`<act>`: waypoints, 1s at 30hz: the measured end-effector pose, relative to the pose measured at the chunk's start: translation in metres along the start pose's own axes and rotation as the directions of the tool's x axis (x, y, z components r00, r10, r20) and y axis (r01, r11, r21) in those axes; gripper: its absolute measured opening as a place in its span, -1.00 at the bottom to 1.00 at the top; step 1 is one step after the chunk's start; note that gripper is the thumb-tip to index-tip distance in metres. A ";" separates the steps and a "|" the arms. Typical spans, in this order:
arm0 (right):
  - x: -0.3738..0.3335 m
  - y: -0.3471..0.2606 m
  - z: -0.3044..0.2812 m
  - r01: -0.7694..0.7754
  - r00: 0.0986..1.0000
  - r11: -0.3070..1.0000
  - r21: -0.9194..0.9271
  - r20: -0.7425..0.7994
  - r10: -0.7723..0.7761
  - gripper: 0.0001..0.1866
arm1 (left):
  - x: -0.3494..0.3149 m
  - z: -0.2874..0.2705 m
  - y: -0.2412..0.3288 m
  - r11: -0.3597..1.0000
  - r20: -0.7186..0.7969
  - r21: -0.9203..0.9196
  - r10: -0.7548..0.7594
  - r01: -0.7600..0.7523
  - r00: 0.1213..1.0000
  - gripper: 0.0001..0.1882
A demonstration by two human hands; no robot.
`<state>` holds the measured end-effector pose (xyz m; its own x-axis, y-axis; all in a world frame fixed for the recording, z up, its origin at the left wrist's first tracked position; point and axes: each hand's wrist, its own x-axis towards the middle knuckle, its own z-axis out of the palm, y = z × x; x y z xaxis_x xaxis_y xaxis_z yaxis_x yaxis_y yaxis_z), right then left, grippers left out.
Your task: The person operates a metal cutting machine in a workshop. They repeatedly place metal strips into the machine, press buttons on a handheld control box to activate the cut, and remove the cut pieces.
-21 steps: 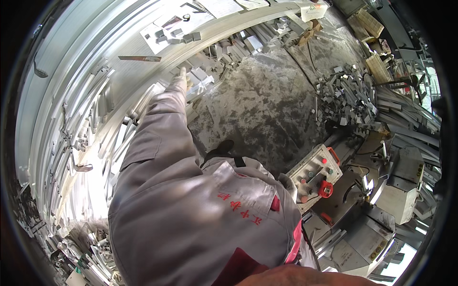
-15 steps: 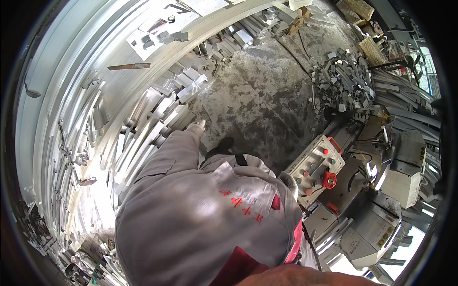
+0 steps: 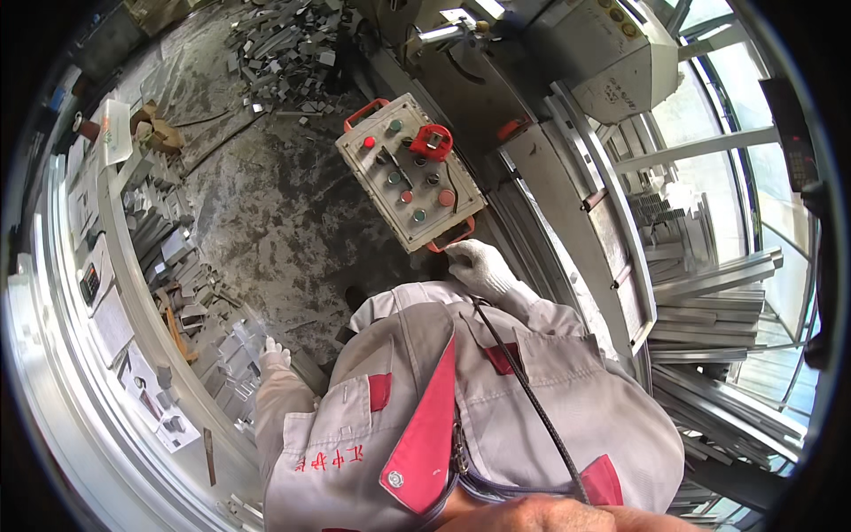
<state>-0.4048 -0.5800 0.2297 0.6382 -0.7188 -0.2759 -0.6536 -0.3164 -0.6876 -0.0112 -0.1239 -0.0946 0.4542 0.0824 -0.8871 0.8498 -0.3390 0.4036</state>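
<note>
At the right, my right hand (image 3: 481, 269) wears a white glove, its fingers curled close to the near red handle (image 3: 453, 237) of a control box. Whether they touch the handle or hold anything is hidden. The control box (image 3: 377, 182) is pale and has coloured push buttons. A red tape measure (image 3: 432, 142) rests on its top. My left hand (image 3: 276, 352), pale and small in the picture, hangs low on the left with fingers apart. Nothing shows in it. Beside it lie cut silvery metal profiles (image 3: 232, 365).
A long pale bench (image 3: 146, 332) curves along the left, bearing papers (image 3: 151, 399) and a calculator-like device (image 3: 89, 282). Offcuts (image 3: 282, 53) are heaped on the stained floor (image 3: 275, 191). Machinery (image 3: 612, 71) stands at the right, with stacked long profiles (image 3: 709, 306) beyond.
My view and body have turned to the right. The control box has shifted from the right to the upper middle, and my gloved right hand has come into view beside it.
</note>
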 end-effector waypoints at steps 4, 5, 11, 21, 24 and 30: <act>0.011 0.038 -0.041 -0.056 0.972 0.998 0.039 -0.225 0.063 -0.59 | -0.006 0.000 0.037 0.996 0.032 0.044 0.077 -0.078 0.997 -0.61; 0.014 0.053 -0.057 -0.059 0.953 0.997 0.056 -0.294 0.073 -0.60 | -0.007 0.014 0.041 0.996 0.034 0.018 0.084 -0.085 0.996 -0.62; 0.017 0.192 -0.196 -0.187 0.693 0.979 0.079 -0.696 0.188 -0.59 | -0.041 0.113 0.051 0.994 0.060 -0.106 0.032 -0.025 0.998 -0.69; -0.047 0.376 -0.359 -0.576 0.733 0.785 -0.229 -0.570 0.371 -0.13 | -0.251 0.325 0.068 0.780 -0.162 0.164 0.626 -0.605 0.763 -0.65; -0.062 0.390 -0.363 -0.414 0.774 0.889 -0.197 -0.591 0.229 -0.18 | -0.274 0.357 0.065 0.721 -0.074 0.143 0.691 -0.678 0.719 -0.62; -0.034 0.391 -0.375 -0.231 0.833 0.954 -0.192 -0.546 0.092 -0.29 | -0.298 0.425 0.063 0.661 0.007 0.098 0.747 -0.744 0.664 -0.69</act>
<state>-0.8350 -0.9111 0.2217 0.2490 -0.9657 0.0740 -0.8490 -0.2544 -0.4632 -0.2071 -0.5676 0.1002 0.9349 -0.2052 -0.2894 0.1974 -0.3771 0.9049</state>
